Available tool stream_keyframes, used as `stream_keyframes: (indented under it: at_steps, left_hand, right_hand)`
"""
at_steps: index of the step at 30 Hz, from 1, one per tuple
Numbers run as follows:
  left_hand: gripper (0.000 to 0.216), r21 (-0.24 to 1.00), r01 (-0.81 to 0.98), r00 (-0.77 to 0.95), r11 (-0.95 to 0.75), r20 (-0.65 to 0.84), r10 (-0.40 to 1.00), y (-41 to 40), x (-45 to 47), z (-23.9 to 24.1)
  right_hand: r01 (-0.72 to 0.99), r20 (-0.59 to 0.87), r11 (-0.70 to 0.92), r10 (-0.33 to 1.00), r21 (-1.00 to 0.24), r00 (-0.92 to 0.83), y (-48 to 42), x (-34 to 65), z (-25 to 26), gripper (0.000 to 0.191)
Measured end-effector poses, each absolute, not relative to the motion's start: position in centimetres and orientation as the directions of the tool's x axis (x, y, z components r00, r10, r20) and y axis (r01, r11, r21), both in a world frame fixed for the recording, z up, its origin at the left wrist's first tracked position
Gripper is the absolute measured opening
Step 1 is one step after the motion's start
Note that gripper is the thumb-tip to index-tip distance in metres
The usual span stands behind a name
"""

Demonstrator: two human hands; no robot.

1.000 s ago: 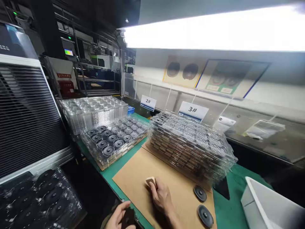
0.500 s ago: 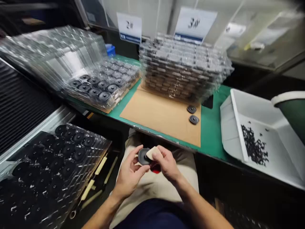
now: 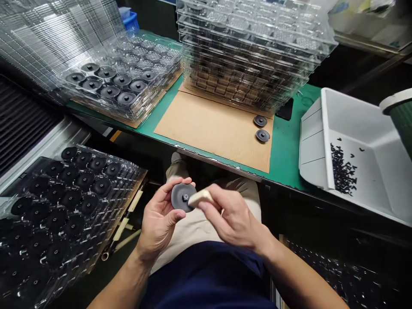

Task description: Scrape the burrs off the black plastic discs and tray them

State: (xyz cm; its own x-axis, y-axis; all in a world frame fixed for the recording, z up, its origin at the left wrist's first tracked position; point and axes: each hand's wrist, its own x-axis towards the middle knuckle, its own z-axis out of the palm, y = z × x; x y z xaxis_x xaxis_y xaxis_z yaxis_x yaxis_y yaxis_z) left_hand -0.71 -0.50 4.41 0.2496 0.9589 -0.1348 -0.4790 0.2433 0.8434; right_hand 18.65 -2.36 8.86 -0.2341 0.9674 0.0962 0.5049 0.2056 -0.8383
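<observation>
Cradling a black round disc (image 3: 183,197) with a metal centre stud against its curled fingers, the left hand (image 3: 159,221) stays partly open while the pinched right hand (image 3: 233,219) presses a pale sponge block (image 3: 200,198) to the disc's face. Hard rubbing could tip the disc onto the lap. Beyond lie a loaded clear tray (image 3: 138,171), a cardboard sheet (image 3: 206,128), and two more discs (image 3: 262,135).

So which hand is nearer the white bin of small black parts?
Right. The right hand, pinching a cream block, is below and left of the white plastic bin; the left hand, holding a black disc, sits farther left of it.
</observation>
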Motion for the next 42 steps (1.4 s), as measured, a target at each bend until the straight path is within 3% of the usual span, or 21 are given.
stream_keyframes:
  at_steps: [2,5,9,12,17,20,24,28,33,37,42]
  left_hand:
    - [0.060,0.829,-0.491,0.269,0.268,-0.148,0.952,-0.6,-0.8,4.8]
    - [0.058,0.820,-0.489,0.283,0.298,-0.174,0.943,-0.9,-0.8,5.1]
    - [0.058,0.761,-0.526,0.327,0.381,-0.233,0.916,-1.0,-0.6,5.1]
    - [0.056,0.727,-0.545,0.344,0.418,-0.260,0.902,-1.0,-0.5,5.1]
    - [0.049,0.662,-0.601,0.323,0.448,-0.311,0.894,-0.8,-0.5,5.1]
    - [0.044,0.650,-0.602,0.308,0.463,-0.346,0.886,-0.8,-0.4,5.2]
    - [0.040,0.626,-0.607,0.295,0.489,-0.394,0.871,-0.5,-0.2,5.5]
    - [0.043,0.594,-0.559,0.350,0.578,-0.462,0.815,-0.2,-0.1,5.5]
    - [0.043,0.559,-0.591,0.274,0.581,-0.538,0.797,-0.1,0.0,5.0]
    - [0.045,0.574,-0.561,0.308,0.597,-0.525,0.794,-0.1,0.2,4.8]
    - [0.038,0.674,-0.592,0.145,0.443,-0.451,0.881,-0.2,1.0,4.9]
  right_hand:
    - [0.533,0.102,0.249,0.952,-0.809,-0.290,-2.7,18.6,9.5,0.015]
    - [0.613,0.155,0.272,0.959,-0.741,-0.239,-2.8,18.5,9.9,0.013]
    - [0.587,0.167,0.332,0.933,-0.738,-0.319,-2.7,18.9,9.9,0.015]
    - [0.686,0.205,0.313,0.950,-0.656,-0.237,-2.7,19.2,9.8,0.018]
    - [0.600,0.189,0.387,0.911,-0.701,-0.367,-2.7,19.2,9.7,0.019]
    - [0.660,0.234,0.382,0.923,-0.647,-0.305,-2.3,19.0,9.6,0.017]
    - [0.635,0.200,0.421,0.898,-0.648,-0.392,-1.7,19.0,9.4,0.019]
    - [0.736,0.228,0.425,0.905,-0.527,-0.360,-1.3,19.3,9.1,0.018]
    - [0.756,0.118,0.428,0.895,-0.495,-0.430,-1.7,19.2,9.0,0.019]
    - [0.821,0.155,0.394,0.919,-0.414,-0.363,-2.0,19.1,8.8,0.020]
    - [0.791,0.160,0.419,0.907,-0.446,-0.390,-2.5,18.9,8.4,0.017]
